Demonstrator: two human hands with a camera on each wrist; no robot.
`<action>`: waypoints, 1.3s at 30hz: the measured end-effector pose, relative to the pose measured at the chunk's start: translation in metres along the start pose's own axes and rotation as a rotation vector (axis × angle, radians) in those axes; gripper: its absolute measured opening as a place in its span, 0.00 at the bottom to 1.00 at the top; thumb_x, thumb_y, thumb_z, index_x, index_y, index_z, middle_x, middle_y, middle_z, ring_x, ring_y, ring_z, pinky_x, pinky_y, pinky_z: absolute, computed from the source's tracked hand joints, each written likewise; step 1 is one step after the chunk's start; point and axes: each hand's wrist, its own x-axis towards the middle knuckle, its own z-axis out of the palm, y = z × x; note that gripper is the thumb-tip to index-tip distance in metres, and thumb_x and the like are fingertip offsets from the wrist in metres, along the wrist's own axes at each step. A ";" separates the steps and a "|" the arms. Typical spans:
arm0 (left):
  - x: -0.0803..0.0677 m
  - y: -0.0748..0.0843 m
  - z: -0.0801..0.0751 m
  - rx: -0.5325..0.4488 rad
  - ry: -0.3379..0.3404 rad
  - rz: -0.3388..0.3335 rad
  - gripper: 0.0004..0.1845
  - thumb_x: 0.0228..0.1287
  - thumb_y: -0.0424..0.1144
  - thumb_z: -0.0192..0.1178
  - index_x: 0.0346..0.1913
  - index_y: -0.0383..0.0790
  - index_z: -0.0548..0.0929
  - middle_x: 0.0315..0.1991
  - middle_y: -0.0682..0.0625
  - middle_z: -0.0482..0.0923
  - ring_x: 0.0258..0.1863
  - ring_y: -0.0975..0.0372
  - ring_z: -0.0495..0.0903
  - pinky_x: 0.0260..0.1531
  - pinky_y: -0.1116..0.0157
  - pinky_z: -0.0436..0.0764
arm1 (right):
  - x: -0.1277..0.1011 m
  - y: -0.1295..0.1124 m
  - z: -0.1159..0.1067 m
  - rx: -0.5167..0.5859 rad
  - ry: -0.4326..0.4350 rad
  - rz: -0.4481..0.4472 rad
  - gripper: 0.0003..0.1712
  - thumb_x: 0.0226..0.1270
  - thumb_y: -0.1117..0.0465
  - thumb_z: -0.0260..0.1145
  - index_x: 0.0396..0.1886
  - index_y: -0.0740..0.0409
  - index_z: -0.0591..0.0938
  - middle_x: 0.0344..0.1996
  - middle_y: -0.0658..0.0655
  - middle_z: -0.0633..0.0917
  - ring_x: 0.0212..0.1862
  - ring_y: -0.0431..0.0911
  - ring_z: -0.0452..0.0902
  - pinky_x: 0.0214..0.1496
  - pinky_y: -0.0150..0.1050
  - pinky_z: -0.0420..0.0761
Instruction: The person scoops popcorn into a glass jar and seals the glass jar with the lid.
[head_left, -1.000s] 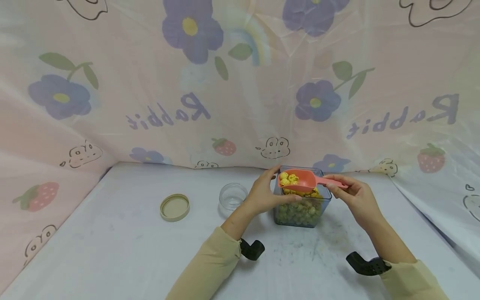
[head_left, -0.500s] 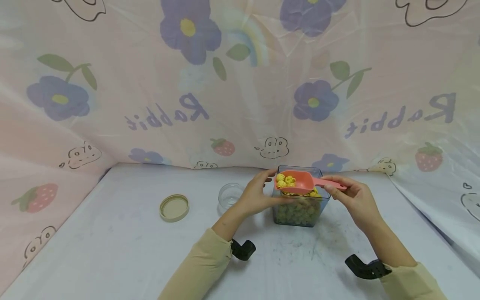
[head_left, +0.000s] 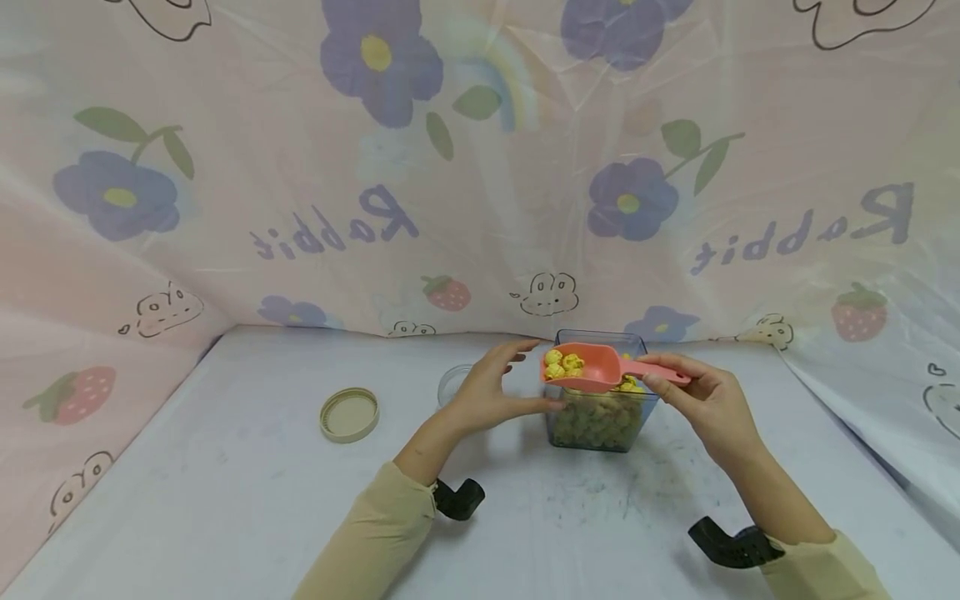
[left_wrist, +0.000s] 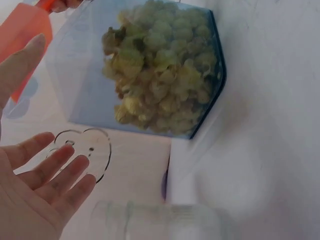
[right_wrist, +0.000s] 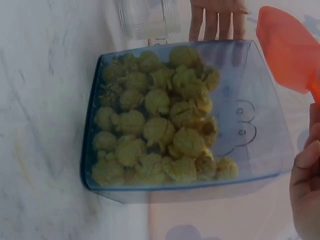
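A clear blue-tinted square container (head_left: 600,421) (left_wrist: 150,75) (right_wrist: 175,125) of yellow-green popcorn stands on the table. My right hand (head_left: 675,390) pinches the handle of a salmon-pink scoop (head_left: 592,368) (right_wrist: 287,47), which carries a few popcorn pieces (head_left: 562,363) level over the container's left rim. My left hand (head_left: 495,385) (left_wrist: 35,190) is open beside the container's left wall, fingers straight, thumb reaching toward the wall. A small clear jar (head_left: 448,385) (right_wrist: 150,17) sits just behind that hand, partly hidden by it.
A beige round lid (head_left: 349,414) lies flat on the white table (head_left: 225,500), left of the jar. Pink flower-printed sheeting (head_left: 450,167) walls in the back and both sides. The front of the table lies bare between my sleeves.
My left hand has let go of the container's left wall and opened, drawing back leftward. The loaded scoop has drifted slightly left; the container has not moved.
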 end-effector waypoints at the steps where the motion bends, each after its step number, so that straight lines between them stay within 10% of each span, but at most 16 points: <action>1: -0.001 0.000 -0.003 0.003 -0.001 0.006 0.43 0.48 0.49 0.75 0.68 0.50 0.67 0.67 0.52 0.66 0.64 0.56 0.67 0.64 0.55 0.69 | 0.000 0.000 0.001 0.006 -0.001 -0.003 0.13 0.66 0.71 0.61 0.49 0.60 0.83 0.41 0.41 0.84 0.38 0.33 0.78 0.39 0.23 0.80; 39: -0.040 -0.041 -0.070 0.139 0.008 0.002 0.43 0.47 0.47 0.75 0.68 0.44 0.68 0.65 0.46 0.67 0.63 0.51 0.68 0.62 0.49 0.69 | -0.021 -0.012 0.057 0.028 0.135 0.059 0.16 0.62 0.70 0.66 0.49 0.70 0.82 0.44 0.43 0.85 0.35 0.33 0.80 0.31 0.23 0.78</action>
